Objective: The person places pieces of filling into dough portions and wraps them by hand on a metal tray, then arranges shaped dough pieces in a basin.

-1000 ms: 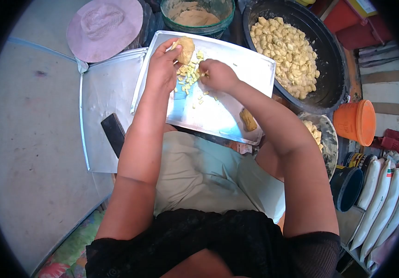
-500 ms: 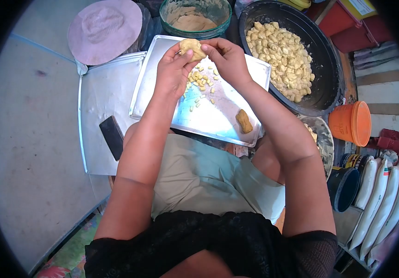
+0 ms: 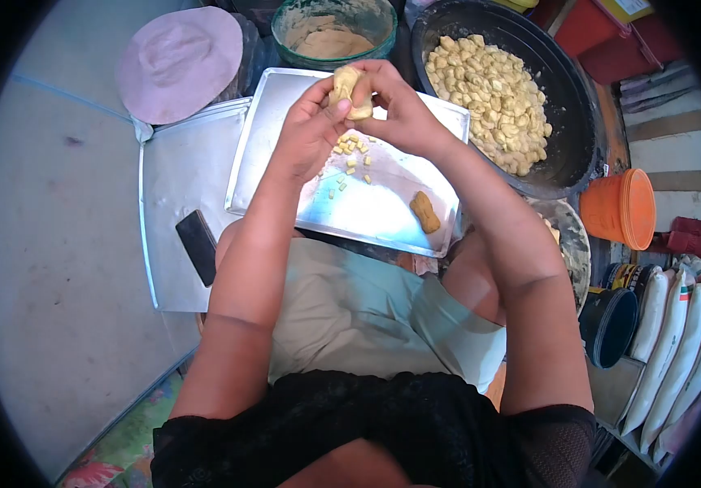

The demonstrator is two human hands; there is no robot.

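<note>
A piece of pale yellow dough point(image 3: 346, 81) is held between both hands above the far part of a shiny metal tray point(image 3: 277, 163). My left hand point(image 3: 311, 130) grips its left side, with the thumb pressed on the front. My right hand point(image 3: 395, 110) has its fingers wrapped round the right side, and the dough looks folded between them. Small cut pale yellow pieces point(image 3: 352, 145) lie scattered on the tray below the hands. Near the tray's right corner rests a brown oblong lump point(image 3: 424, 212).
A large black basin point(image 3: 578, 122) of dough lumps point(image 3: 489, 98) stands at right. Behind the tray is a green bowl point(image 3: 334, 61) with brown powder. A phone point(image 3: 196, 246) lies on a metal sheet at left, below a pink hat point(image 3: 178, 65). An orange bucket point(image 3: 617, 209) sits at far right.
The dough has gone from a flat, rounded shape to a folded one. My right hand has closed further round it, and both hands have turned inward slightly.
</note>
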